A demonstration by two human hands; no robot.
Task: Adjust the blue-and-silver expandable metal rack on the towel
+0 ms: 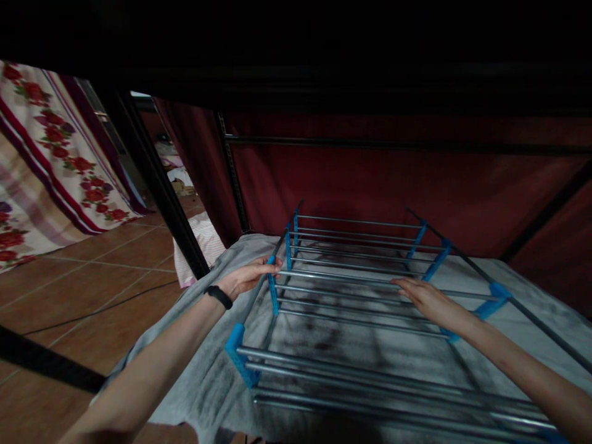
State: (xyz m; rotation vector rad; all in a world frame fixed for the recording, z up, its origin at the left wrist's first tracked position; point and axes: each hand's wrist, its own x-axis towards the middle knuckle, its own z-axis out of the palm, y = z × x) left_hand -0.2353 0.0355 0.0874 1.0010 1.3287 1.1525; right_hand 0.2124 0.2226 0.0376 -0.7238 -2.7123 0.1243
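Note:
A rack of silvery metal tubes [340,277] joined by blue plastic connectors [235,345] lies on a grey blanket [194,370]. At its left side, my left hand [250,277], with a black band [219,296] on the wrist, is closed around a blue connector where a tube ends. My right hand [423,296] reaches in from the right, its fingers closed over the same tube near the middle. The palm side of that hand is hidden. Other blue connectors [494,299] sit along the rack's right side pole.
A dark frame post [157,185] stands at left, and a black overhead structure [296,55] hangs low above. Dark red curtain [370,185] closes off the back. Beyond the post are a tiled floor [111,277], a cable [102,310] and a flowered cloth [50,160].

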